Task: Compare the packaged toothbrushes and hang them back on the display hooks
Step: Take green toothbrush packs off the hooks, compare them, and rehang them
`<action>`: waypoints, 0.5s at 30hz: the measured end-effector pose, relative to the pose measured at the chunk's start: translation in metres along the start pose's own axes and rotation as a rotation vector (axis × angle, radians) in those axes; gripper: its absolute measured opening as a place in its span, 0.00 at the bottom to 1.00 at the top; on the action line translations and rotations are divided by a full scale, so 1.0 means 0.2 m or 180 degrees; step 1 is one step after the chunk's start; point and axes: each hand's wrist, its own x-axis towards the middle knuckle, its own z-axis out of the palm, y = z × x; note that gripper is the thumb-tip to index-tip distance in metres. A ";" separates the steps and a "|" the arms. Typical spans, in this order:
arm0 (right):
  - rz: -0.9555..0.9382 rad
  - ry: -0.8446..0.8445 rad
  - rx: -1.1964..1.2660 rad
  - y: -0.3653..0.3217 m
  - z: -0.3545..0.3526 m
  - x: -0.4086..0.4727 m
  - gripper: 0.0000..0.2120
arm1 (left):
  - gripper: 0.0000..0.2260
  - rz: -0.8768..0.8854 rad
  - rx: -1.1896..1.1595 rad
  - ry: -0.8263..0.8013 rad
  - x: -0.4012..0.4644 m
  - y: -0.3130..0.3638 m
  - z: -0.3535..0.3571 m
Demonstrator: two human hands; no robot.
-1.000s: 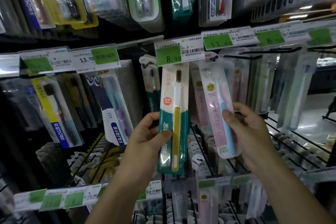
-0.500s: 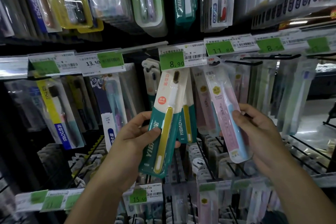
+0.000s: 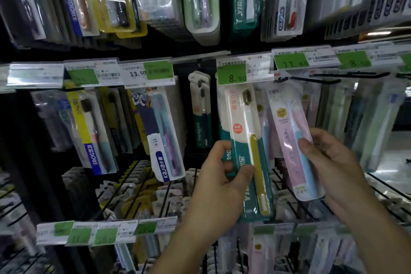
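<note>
The person stands close to the rack, both hands raised in front of the 8.90 price tag (image 3: pixel 232 73). Directly below that tag, the left hand (image 3: pixel 219 181) pinches the teal-and-white toothbrush pack (image 3: pixel 246 153), thumb pressed on its front and fingers behind; the pack stands nearly upright, its top edge touching the tag's lower edge, and the yellow-handled brush with dark bristles shows through the clear cover. To the right of the tag and lower, the right hand (image 3: pixel 333 164) grips the pink toothbrush pack (image 3: pixel 293 140), thumb across its front, fingers wrapped behind. That pack leans, top toward the tag, bottom swung outward to the right. The two packs sit just beside each other, not touching. Left of the tag hangs a navy Kajia pack (image 3: pixel 160 131), well apart from both hands.
</note>
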 end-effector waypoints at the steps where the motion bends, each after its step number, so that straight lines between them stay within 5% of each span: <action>1: -0.0002 -0.0003 -0.0005 0.00 0.00 0.00 0.09 | 0.09 0.0031 -0.0017 -0.0023 0.00 0.01 0.00; 15: -0.0017 0.0114 -0.0030 0.03 -0.02 0.02 0.10 | 0.12 -0.0221 -0.1513 -0.0590 -0.05 0.09 -0.21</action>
